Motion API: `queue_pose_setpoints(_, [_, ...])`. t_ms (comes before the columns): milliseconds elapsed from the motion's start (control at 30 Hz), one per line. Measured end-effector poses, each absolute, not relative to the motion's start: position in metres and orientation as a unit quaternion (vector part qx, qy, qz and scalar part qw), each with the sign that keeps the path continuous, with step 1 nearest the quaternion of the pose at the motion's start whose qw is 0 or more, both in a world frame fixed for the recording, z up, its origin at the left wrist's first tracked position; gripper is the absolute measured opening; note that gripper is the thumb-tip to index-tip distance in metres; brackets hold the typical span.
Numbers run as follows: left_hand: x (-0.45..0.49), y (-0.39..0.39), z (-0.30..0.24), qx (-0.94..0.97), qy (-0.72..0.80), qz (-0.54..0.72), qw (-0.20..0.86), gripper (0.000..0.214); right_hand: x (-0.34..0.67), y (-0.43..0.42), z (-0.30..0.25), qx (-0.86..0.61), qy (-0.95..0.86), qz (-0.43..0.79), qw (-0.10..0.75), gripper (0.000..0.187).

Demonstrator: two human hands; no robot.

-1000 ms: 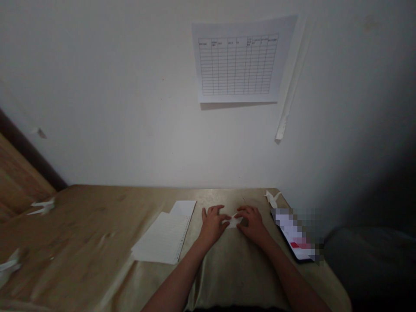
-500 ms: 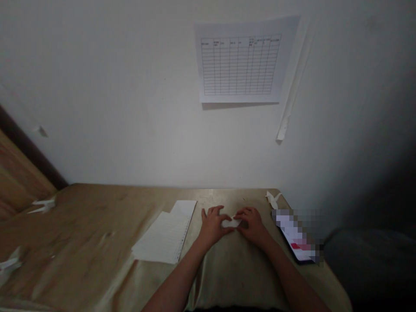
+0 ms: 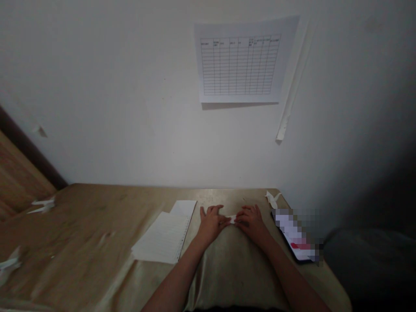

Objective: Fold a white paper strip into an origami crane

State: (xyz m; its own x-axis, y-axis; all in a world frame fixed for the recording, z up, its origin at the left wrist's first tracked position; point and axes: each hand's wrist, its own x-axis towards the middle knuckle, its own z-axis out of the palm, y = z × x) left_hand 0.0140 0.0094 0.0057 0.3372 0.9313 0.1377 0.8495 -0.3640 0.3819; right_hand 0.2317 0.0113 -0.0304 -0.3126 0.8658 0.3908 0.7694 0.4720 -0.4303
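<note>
A small white piece of paper [image 3: 232, 219] lies between my two hands, just above or on the tabletop; most of it is covered by fingers. My left hand [image 3: 212, 222] pinches its left end between thumb and forefinger, the other fingers raised and bent. At the right end, my right hand [image 3: 249, 220] grips the paper the same way, thumb below and fingers curled over. Left of my left hand lies a stack of lined loose-leaf sheets [image 3: 160, 236] with punched holes along the right edge.
A phone [image 3: 294, 238], its screen lit and partly blurred, lies by the table's right edge. Behind it rests a folded white paper scrap [image 3: 272, 199]. More folded paper pieces [image 3: 43, 203] are at the far left. A printed table sheet [image 3: 240, 65] hangs on the wall beyond the brown tabletop [image 3: 87, 229].
My thumbs and forefingers have closed together on the paper. It now shows as a smaller strip between my fingertips. The loose-leaf sheets and the phone stay put.
</note>
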Motion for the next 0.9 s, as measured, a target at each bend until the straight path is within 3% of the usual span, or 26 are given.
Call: queue_pose_setpoints(900, [0.022,0.014,-0.003,0.770,0.588,0.207,0.136,0.011,0.224,0.019,-0.034,-0.603,-0.738,0.115,0.281,0.008])
